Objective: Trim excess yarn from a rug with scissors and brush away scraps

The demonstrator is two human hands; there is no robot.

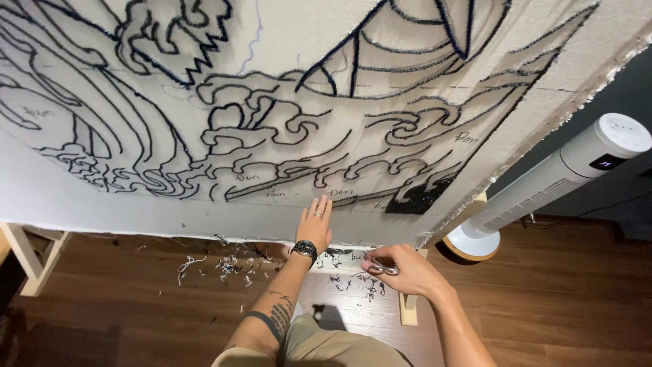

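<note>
Left hand [315, 223] lies flat against the lower part of the cloth [285, 102], fingers together and pointing up, palm pressed to the fabric just above its bottom edge; a ring shows on one finger and a dark watch [305, 249] sits on the wrist. Right hand [401, 266] is lower and to the right, near the cloth's bottom corner, closed around a small pair of scissors [384, 268], of which only metal parts show between the fingers; whether the blades are open cannot be told. The cloth is pale, stretched upright on a wooden frame [30, 261], and carries dark yarn outlines of waves and curls, with one filled dark patch near the lower right. Yarn clippings [227, 265] lie scattered on the wood floor [557, 299] below the cloth, more of them beneath the right hand. A white tower fan [557, 180] stands to the right, well apart from both hands.
</note>
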